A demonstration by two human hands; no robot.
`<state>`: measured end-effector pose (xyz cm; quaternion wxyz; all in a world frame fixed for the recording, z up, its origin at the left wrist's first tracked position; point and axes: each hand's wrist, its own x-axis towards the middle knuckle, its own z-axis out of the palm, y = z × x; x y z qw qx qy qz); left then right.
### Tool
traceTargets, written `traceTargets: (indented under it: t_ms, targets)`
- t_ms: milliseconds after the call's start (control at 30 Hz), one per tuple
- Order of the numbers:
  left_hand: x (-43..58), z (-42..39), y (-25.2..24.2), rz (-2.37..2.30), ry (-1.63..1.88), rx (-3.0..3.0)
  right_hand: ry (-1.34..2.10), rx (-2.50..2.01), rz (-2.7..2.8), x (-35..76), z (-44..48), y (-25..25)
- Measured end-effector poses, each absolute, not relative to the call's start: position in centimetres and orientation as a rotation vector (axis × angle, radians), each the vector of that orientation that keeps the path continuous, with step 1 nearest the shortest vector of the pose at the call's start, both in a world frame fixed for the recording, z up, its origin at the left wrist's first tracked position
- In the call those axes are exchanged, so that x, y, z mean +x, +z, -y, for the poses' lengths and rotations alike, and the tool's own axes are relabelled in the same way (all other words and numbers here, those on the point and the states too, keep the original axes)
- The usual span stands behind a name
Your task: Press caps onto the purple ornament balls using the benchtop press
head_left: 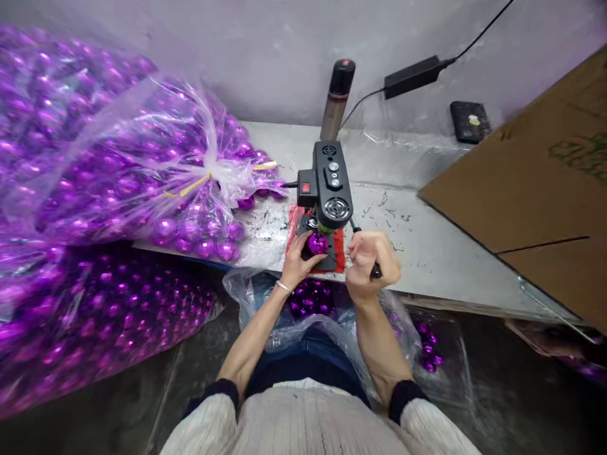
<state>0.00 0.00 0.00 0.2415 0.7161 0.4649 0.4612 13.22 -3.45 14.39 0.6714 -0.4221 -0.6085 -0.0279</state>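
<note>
A shiny purple ball (318, 243) sits under the head of a small black press machine (334, 183). My left hand (297, 260) pinches this ball between thumb and fingers, just above the machine's black base (325, 263). On the right side, my right hand (372, 260) is wrapped round the machine's lever handle (376, 271), whose metal rod runs up to the press head. Beneath the base lies a red sheet (340, 251). Across my lap a clear plastic bag (279, 335) holds more purple balls (312, 297).
Large clear bags of purple balls (95, 145) fill the left side, with loose balls (227, 249) by the tied neck. Behind the machine stands a spray can (337, 98). A power adapter (412, 77), a dark wallet-like item (470, 121) and a cardboard box (531, 189) are right.
</note>
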Motion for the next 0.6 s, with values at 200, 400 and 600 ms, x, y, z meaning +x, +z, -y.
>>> traceTargets:
  t_ms: [200, 400, 600]
  targets:
    - [-1.0, 5.6, -0.5, -1.163, 1.279, 2.264, -0.105, -0.942, 1.443, 13.8, 3.8, 13.4]
    - [-3.6, 5.4, 0.4, -1.142, 1.008, 2.455, -0.096, -0.918, 1.470, 14.3, 3.9, 11.7]
    - [-9.3, -7.0, 4.6, -2.108, 0.999, 1.944, -0.089, -0.910, 1.458, 14.2, 3.9, 11.5]
